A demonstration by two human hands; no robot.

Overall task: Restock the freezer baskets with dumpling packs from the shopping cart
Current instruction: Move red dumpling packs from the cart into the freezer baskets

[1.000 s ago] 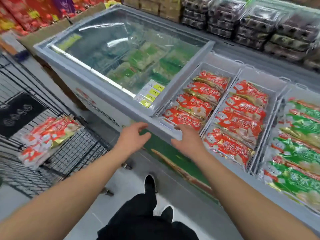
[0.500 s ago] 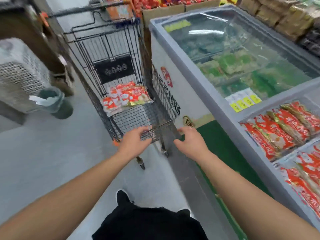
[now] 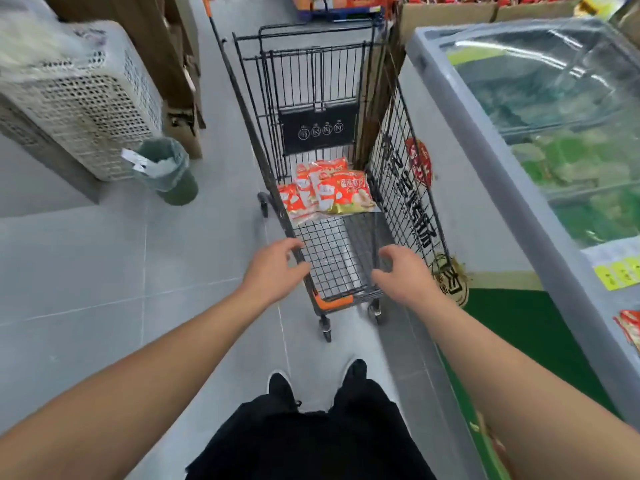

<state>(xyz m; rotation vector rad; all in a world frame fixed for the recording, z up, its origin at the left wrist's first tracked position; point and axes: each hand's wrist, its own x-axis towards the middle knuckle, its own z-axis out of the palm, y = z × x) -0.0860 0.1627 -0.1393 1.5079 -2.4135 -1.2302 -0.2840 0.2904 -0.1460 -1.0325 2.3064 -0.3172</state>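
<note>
Your left hand (image 3: 277,268) and right hand (image 3: 403,275) hover over the shopping cart (image 3: 332,258), fingers loosely spread, holding nothing (dumpling packs (image 3: 329,192) lie inside).

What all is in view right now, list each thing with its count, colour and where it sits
black wire shopping cart: one, black with an orange bumper, centre aisle beside the freezer
red and white dumpling packs: a small overlapping pile, count unclear, far end of the cart floor
grey chest freezer: one, glass lid shut over green packs, right
red pack: one partly seen, right edge
perforated grey plastic crate: one, upper left
green lined bin: one, floor beside the crate
black shoes: two, bottom centre
left hand: open, at the cart's near left rim
right hand: open, at its near right rim
</note>
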